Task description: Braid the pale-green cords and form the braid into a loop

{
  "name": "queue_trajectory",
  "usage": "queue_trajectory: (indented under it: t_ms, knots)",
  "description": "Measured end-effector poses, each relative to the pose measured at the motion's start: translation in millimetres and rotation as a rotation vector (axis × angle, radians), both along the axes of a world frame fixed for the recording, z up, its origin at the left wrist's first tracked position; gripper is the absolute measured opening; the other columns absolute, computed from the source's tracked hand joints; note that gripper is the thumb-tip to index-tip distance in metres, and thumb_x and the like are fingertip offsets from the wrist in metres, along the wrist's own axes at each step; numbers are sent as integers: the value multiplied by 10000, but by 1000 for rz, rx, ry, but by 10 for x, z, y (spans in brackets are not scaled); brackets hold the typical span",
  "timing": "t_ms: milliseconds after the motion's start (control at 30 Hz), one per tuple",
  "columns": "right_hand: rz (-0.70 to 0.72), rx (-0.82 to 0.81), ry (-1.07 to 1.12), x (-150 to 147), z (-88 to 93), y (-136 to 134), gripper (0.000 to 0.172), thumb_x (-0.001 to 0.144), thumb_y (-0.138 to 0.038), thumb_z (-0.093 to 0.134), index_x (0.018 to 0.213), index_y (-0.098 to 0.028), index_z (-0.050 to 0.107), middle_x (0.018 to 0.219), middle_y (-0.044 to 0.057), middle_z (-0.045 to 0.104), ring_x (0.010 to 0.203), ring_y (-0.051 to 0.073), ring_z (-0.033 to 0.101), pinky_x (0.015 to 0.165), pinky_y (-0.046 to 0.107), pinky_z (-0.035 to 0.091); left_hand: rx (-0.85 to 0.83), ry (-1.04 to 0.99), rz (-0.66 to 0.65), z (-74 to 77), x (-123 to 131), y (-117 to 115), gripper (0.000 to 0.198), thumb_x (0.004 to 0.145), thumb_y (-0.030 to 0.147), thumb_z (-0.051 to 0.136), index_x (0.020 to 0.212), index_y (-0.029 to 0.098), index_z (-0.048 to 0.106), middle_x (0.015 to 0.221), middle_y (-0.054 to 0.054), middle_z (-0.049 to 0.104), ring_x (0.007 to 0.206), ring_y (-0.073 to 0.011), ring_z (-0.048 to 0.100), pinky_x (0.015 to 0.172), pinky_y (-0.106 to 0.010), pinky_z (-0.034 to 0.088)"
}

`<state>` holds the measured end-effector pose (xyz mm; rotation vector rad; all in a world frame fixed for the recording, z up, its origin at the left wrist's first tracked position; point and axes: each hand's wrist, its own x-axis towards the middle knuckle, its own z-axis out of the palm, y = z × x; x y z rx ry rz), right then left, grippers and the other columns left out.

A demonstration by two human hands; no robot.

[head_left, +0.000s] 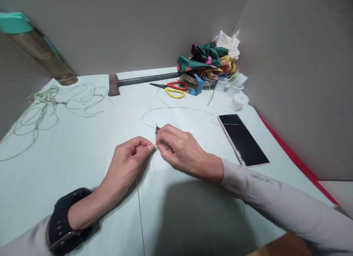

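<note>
My left hand [131, 155] pinches a thin pale cord [139, 208] between thumb and forefinger, and a strand of it runs down toward the table's near edge. Close beside it, my right hand [180, 145] is also closed in a pinch, its fingertips almost meeting those of the left. A small dark, pointed piece [157, 129] stands just beyond the right fingertips, with fine cord around it. What exactly lies between the fingertips is too small and partly hidden. From there a long thin thread [176, 108] loops over the table behind the hands.
Behind lie a hammer [113, 85], scissors [176, 90], crumpled patterned cloth [204, 59] and white spools [238, 101]. A phone [244, 140] rests at right. Tangled green cord [46, 96] and a bottle [46, 54] occupy the left. Grey walls enclose the table.
</note>
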<state>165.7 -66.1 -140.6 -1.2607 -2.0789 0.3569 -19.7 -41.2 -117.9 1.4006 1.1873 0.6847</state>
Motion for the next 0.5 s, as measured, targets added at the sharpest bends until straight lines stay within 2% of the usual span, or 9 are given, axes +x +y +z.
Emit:
queue_trajectory:
  t_ms: [133, 267, 333, 400, 433, 500]
  knots:
    - [69, -102, -46, 37, 34, -98, 146, 931, -113, 472, 897, -170, 601, 1034, 86, 661, 865, 169, 594, 714, 300, 455, 17, 18, 5, 5, -1, -6, 277, 809, 447, 724, 726, 187, 676, 516, 65, 376, 501, -92, 291, 458, -258, 188]
    - [176, -130, 46, 94, 119, -246, 144, 926, -85, 472, 885, -177, 575, 1070, 105, 663, 925, 171, 608, 810, 311, 506, 15, 21, -1, 2, 0, -3, 281, 810, 449, 723, 714, 190, 669, 515, 65, 365, 501, -94, 277, 456, -258, 180]
    - [214, -175, 130, 131, 226, -303, 158, 877, -39, 504, 828, -185, 541, 1078, 89, 681, 816, 124, 585, 779, 278, 508, 8, 16, 5, -6, 0, 1, 280, 813, 445, 729, 716, 191, 663, 518, 68, 352, 500, -92, 261, 453, -258, 168]
    - [266, -291, 209, 198, 381, -383, 207, 794, 13, 537, 786, -191, 506, 1092, 62, 701, 650, 65, 494, 674, 235, 488, -1, 7, 11, -14, 0, 6, 274, 812, 440, 738, 722, 192, 662, 516, 73, 338, 499, -91, 249, 452, -259, 156]
    - [293, -363, 235, 252, 467, -455, 235, 760, 37, 542, 782, -194, 502, 1081, 45, 711, 589, 47, 441, 615, 220, 469, -4, 4, 13, -17, 1, 7, 272, 811, 438, 741, 724, 193, 663, 515, 75, 330, 499, -91, 245, 452, -260, 151]
    - [295, -432, 218, 424, 617, -703, 273, 762, 62, 544, 816, -205, 540, 1014, 11, 725, 552, 50, 430, 538, 209, 447, -8, 4, 12, -21, -1, 7, 268, 818, 437, 740, 731, 194, 667, 520, 73, 334, 503, -91, 245, 455, -261, 145]
